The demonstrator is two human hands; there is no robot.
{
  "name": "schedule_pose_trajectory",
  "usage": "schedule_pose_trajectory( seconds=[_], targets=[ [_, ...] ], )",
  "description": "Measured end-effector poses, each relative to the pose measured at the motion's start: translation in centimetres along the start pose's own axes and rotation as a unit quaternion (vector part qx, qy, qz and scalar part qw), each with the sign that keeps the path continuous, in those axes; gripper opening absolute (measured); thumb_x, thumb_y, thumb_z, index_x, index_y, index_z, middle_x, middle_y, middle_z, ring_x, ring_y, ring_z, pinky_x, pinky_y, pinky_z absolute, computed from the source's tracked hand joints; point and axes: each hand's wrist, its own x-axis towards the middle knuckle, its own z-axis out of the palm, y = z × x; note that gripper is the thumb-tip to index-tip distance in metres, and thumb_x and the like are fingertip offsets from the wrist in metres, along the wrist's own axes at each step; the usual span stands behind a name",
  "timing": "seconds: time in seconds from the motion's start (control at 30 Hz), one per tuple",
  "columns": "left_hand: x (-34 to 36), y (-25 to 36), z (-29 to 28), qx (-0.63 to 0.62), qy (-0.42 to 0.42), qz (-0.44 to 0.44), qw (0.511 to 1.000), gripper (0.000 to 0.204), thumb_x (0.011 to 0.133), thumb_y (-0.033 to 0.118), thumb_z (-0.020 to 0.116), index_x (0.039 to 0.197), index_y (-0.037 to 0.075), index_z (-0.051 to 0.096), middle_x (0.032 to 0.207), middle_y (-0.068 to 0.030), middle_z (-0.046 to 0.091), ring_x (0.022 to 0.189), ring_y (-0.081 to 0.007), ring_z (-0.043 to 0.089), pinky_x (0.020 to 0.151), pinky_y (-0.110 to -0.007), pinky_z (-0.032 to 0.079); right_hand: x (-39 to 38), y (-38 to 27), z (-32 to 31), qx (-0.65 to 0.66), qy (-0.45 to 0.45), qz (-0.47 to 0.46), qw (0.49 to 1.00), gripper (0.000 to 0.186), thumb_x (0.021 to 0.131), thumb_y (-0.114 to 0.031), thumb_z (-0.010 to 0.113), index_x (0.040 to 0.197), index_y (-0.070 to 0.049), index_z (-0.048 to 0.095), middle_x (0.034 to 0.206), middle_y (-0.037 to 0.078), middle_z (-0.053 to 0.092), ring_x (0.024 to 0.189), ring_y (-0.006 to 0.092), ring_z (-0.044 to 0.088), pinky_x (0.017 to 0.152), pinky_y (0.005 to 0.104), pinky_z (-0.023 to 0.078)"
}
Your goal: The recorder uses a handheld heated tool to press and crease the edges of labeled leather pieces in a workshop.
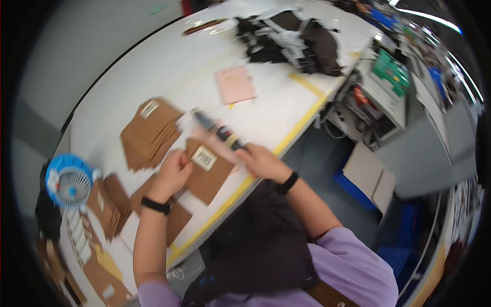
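Currently, our right fingers (247, 154) grasp a dark tool (222, 132), its long axis slanting up-left, tip pointing away from us; our left fingers (184, 162) pinch a brown piece (208, 180).

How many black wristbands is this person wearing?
2: the left wristband, on the wrist behind the left hand, and the right wristband, on the wrist behind the right hand. Both are in plain sight.
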Motion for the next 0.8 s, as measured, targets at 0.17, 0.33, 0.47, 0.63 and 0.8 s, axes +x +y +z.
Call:
schedule_pose_trajectory(
  seconds=[0.17,0.33,0.47,0.63,0.8],
  targets=[
    [-5.2,6.7,0.8,-0.152,-0.063,-0.013,0.986,0.026,0.088,0.006,0.071,0.089,0.005,0.045,0.078,-0.0083,0.051,0.07,-0.0186,0.049,0.065,-0.033,0.045,-0.2,0.6,-1.2,0.156,-0.008,0.046,0.987,0.035,0.108,-0.034,0.055,0.091,-0.003,0.055,0.063,0.001,0.054,0.044,0.0094,0.048,0.044,0.0267,0.04],
    [-11.4,6.1,-4.3,-0.196,-0.095,-0.08,0.973,0.031,0.089,0.0,0.073,0.097,0.006,0.044,0.093,-0.0012,0.055,0.086,-0.0103,0.052,0.076,-0.028,0.047,-0.2,0.4,-0.7,0.148,-0.045,0.043,0.987,0.038,0.107,-0.037,0.056,0.091,-0.003,0.055,0.063,0.001,0.053,0.044,0.0092,0.047,0.045,0.0263,0.038],
    [-12.9,1.2,-9.8,-0.075,-0.064,-0.151,0.984,0.027,0.09,-0.004,0.069,0.103,0.006,0.048,0.097,0.0008,0.055,0.092,-0.0072,0.053,0.079,-0.024,0.047,-0.2,0.4,-0.7,0.131,-0.047,0.04,0.989,0.039,0.107,-0.038,0.056,0.091,-0.002,0.054,0.064,0.001,0.053,0.045,0.0091,0.046,0.045,0.0263,0.038],
    [-11.9,-5.6,-10.0,0.004,-0.054,-0.22,0.974,0.023,0.09,-0.002,0.068,0.106,0.004,0.053,0.09,-0.0045,0.058,0.085,-0.0153,0.058,0.079,-0.031,0.049,0.0,0.5,-0.9,0.14,-0.034,0.042,0.989,0.038,0.107,-0.037,0.056,0.092,-0.003,0.055,0.064,0.001,0.053,0.045,0.0089,0.046,0.045,0.0264,0.039],
    [-10.9,-6.0,-9.6,0.091,-0.029,-0.198,0.976,0.023,0.087,-0.001,0.067,0.106,0.004,0.054,0.088,-0.0113,0.061,0.081,-0.026,0.059,0.078,-0.035,0.049,0.2,0.6,-0.8,0.131,-0.038,0.032,0.99,0.037,0.107,-0.037,0.056,0.091,-0.003,0.055,0.064,0.001,0.053,0.045,0.009,0.046,0.045,0.0263,0.039]
  ],
)
